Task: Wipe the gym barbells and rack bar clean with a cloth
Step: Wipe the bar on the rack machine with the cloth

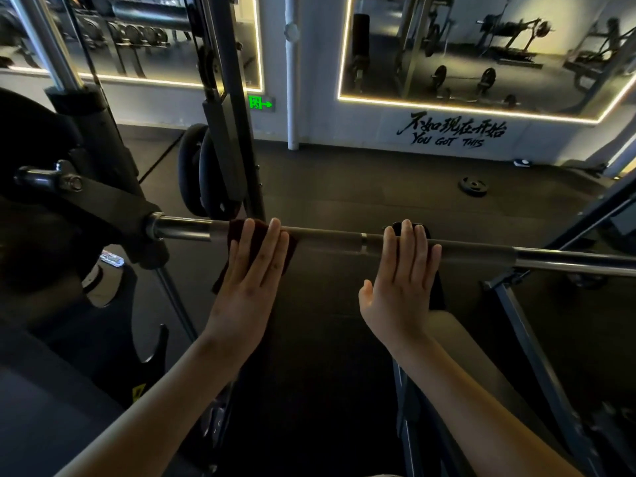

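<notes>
Rack bar (327, 237) runs straight across at about chest height. Left hand (247, 280) lies flat, fingers straight, pressing a dark red cloth (260, 232) draped over the bar. Right hand (401, 284) does the same on a black cloth (437, 290) further along. Neither hand is actually gripping anything.

I note a dim gym; warm LED strips (447, 105) framing the wall mirrors (481, 46) give most light. Lower-left corner near black. Frame edges bow, wide-angle.

Bare left hand (247, 280) and right hand (401, 287)
</notes>
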